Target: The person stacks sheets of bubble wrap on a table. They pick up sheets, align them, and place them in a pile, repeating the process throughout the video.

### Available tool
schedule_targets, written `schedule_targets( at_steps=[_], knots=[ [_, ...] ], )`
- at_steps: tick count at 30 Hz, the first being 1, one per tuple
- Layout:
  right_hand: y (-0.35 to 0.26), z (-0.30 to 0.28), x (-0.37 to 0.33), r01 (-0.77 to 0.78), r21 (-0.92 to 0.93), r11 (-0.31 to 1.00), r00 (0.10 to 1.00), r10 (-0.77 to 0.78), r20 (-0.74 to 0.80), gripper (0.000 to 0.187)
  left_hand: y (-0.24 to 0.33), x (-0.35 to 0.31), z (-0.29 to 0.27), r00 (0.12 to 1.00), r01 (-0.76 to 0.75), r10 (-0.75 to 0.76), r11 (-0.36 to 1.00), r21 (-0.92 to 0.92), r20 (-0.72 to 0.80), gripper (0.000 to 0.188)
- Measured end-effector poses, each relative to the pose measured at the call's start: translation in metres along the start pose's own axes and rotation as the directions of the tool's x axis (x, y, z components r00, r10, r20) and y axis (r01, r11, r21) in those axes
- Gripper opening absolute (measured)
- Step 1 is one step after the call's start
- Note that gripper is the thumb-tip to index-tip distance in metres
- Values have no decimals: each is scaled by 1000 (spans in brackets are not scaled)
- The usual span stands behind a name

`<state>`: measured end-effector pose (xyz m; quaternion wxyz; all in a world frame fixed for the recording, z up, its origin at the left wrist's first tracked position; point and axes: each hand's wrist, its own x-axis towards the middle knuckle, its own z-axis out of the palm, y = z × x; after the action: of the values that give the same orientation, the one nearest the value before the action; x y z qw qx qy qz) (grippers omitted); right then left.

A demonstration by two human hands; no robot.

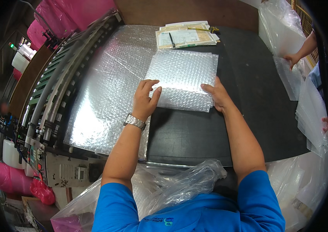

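A stack of clear bubble wrap sheets [183, 73] is tilted up off the black tabletop [195, 135] in front of me. My right hand [219, 96] grips its right edge, thumb on top and fingers behind. At the left edge, my left hand [145, 98] has thumb and forefinger apart, with the fingertips by the sheets. Under and left of that hand lies a wide bubble wrap sheet [106, 89], stretching flat from the machine. A steel watch [135, 121] is on my left wrist.
On the left stands a machine with rollers [51, 96]. Papers [179, 38] with a pen and a tape measure [213, 29] lie at the back. A co-worker's hand [292, 60] touches bubble wrap at the right. Clear plastic [179, 181] bunches at the front edge.
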<state>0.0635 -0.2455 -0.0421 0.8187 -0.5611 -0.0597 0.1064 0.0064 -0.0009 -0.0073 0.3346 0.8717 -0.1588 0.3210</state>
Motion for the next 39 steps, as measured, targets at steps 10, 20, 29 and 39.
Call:
schedule_targets(
  at_steps=[10,20,29,39],
  knots=[
    [-3,1,-1,-14,-7,1000,1000,14,-11,58,-1,0,0,1000,0,0,1000,-8,1,22],
    [-2,2,-1,-6,-13,1000,1000,5,-15,57,0,-1,-1,980,-173,176,984,35,-94,20],
    [5,-5,3,-12,-9,1000,1000,12,-16,59,15,-1,-6,946,-216,292,892,397,-142,33],
    [0,-2,-1,-1,-2,1000,999,1,33,58,-8,-12,12,878,41,-287,843,536,384,58]
  ],
)
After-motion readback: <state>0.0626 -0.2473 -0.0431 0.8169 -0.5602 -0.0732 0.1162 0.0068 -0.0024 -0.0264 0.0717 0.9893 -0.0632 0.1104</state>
